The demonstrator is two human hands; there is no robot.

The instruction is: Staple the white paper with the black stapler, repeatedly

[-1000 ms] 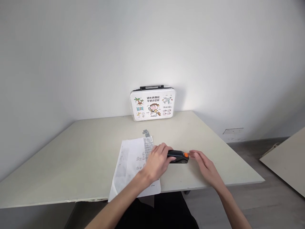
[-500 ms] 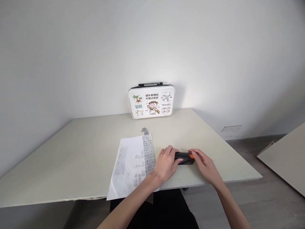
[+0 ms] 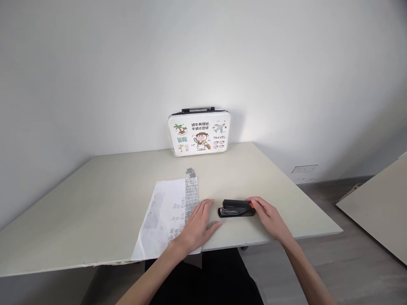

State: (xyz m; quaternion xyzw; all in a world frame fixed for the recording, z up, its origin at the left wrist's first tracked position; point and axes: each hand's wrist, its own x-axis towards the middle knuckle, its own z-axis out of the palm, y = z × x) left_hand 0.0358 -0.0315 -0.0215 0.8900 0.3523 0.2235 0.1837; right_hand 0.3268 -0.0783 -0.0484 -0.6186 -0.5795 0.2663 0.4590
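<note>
A black stapler (image 3: 238, 208) with an orange part at its rear end lies on the table, its front end pointing left. My right hand (image 3: 266, 215) grips that rear end, thumb and fingers closed about it. Left of the stapler, my left hand (image 3: 199, 224) is open, fingers and thumb apart and holding nothing. It hovers at or rests on the right edge of a printed paper sheet (image 3: 163, 212); I cannot tell whether it touches. Rows of grey staple strips (image 3: 191, 192) lie along the sheet's right side, partly hidden by my left hand.
A few loose grey strips (image 3: 190, 172) lie just beyond the sheet. A white case (image 3: 199, 134) with cartoon prints and a black handle stands against the wall at the back of the table (image 3: 85, 212). A second pale surface (image 3: 378, 207) is at the right.
My left hand has let go of the stapler's front end and moved left, opening its fingers. The stapler's front is now exposed. My right hand has stayed at the rear end.
</note>
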